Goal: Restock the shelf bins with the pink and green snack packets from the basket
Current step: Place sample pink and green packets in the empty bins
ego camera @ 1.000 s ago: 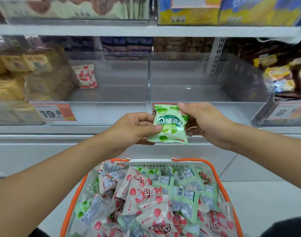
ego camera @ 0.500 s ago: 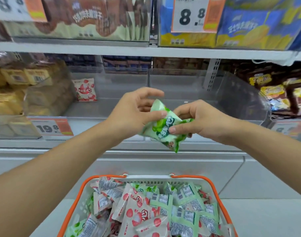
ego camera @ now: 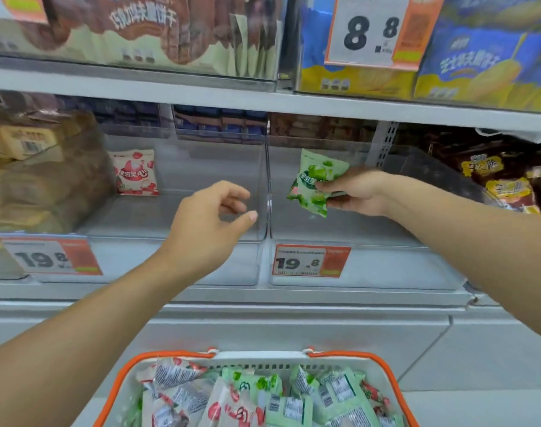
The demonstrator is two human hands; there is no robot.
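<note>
Green snack packet [ego camera: 317,183], crinkly glossy plastic with a pillow shape, pinched at its right edge by right hand [ego camera: 354,192], tilted a bit, inside the right clear bin [ego camera: 355,272] around 2 o'clock from centre. Left hand [ego camera: 207,223] holding nothing, fingers loosely curled, thumb out, hanging in front of the left clear bin [ego camera: 177,263] just beside the divider. Pink snack packet [ego camera: 135,172] standing upright at the back of that left bin, 10 o'clock. Orange-and-white price tags [ego camera: 310,261] stuck on both bin fronts. Down at 6 o'clock, white slotted basket [ego camera: 263,360] with orange rim, stuffed with more pink and green packets.
</note>
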